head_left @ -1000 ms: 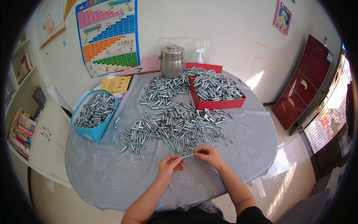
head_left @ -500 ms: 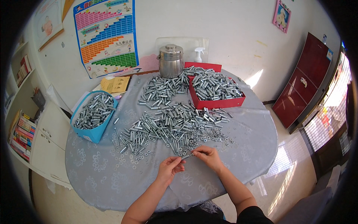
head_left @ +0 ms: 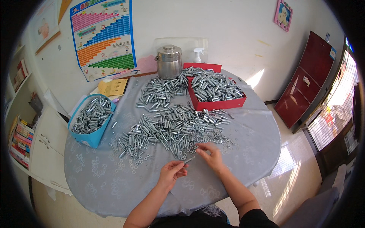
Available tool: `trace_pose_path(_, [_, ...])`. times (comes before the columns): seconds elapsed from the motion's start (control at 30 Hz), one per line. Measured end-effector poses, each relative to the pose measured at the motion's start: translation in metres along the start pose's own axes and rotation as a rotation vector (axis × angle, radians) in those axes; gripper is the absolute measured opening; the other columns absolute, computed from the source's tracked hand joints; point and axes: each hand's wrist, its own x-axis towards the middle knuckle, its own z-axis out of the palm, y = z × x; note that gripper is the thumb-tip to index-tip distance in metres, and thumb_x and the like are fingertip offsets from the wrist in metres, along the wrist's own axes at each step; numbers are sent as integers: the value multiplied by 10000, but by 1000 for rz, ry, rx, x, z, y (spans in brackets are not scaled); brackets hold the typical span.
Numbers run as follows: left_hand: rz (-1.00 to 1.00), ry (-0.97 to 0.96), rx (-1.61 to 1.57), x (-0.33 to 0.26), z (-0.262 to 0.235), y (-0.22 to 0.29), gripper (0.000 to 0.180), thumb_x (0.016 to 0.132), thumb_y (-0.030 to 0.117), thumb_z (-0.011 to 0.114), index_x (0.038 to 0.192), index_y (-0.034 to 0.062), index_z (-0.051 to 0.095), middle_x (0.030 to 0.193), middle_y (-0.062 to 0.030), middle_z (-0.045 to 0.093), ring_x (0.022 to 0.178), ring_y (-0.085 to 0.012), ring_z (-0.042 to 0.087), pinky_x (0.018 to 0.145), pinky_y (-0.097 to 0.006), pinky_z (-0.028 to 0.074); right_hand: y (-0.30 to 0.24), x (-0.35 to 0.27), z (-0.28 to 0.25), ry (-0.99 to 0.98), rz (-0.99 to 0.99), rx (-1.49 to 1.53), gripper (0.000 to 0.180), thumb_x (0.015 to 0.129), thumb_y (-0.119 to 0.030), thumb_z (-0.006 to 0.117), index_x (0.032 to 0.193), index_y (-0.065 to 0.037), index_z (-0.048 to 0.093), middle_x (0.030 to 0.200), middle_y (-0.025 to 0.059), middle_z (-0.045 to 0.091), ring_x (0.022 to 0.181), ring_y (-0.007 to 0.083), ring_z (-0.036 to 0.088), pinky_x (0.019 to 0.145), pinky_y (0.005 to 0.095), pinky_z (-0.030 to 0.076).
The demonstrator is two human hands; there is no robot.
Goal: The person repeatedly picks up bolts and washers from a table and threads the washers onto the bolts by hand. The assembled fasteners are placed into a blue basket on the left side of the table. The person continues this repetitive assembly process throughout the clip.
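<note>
A small silver bolt (head_left: 189, 160) lies just below the frame's centre, tilted with its right end higher, pinched at its lower end between fingertips. Just above it, across the middle of the frame, spreads the loose heap of bolts and washers (head_left: 173, 127), shiny grey metal.

A room in a home, probably, used for piecework. A round worktop (head_left: 114, 182) under a grey cloth carries heaps of metal bolts (head_left: 171, 127), with more in a red box (head_left: 216, 102) and a blue box (head_left: 89, 136). A learning chart (head_left: 102, 38) hangs on the far wall, books (head_left: 19, 146) fill shelves at left, and a red cabinet (head_left: 304, 79) stands at right.
</note>
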Motion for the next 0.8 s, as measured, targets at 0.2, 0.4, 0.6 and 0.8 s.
trace_pose_path(0.2, [14, 1, -32, 1, -2, -1, 103, 834, 65, 565, 924, 16, 562, 894, -151, 623, 662, -149, 619, 601, -271, 538, 27, 12, -14, 165, -55, -536, 219, 707, -179, 671, 886, -59, 635, 835, 88, 604, 834, 266, 548, 739, 374, 419])
trace_pose_path(0.4, [22, -1, -40, 0, -1, 0, 89, 836, 74, 567, 909, 23, 563, 892, -148, 623, 648, -136, 613, 591, -263, 533, 20, 13, -12, 71, 2, -579, 197, 716, -218, 662, 838, -66, 640, 826, 87, 599, 813, 263, 553, 731, 374, 416])
trace_pose_path(0.6, [38, 10, -42, 1, -2, 0, 96, 839, 84, 568, 910, 19, 562, 883, -147, 625, 644, -136, 612, 587, -260, 531, 10, 2, -9, -156, 257, 332, 210, 751, -112, 674, 948, -47, 643, 922, 33, 614, 881, 127, 564, 773, 271, 445])
trace_pose_path(0.8, [36, 28, -26, 0, -1, 0, 96, 840, 84, 567, 902, 11, 563, 860, -149, 631, 626, -143, 613, 569, -261, 531, -7, -4, -4, -266, 214, 585, 190, 777, -47, 643, 966, -29, 638, 949, 32, 608, 926, 123, 559, 823, 255, 446])
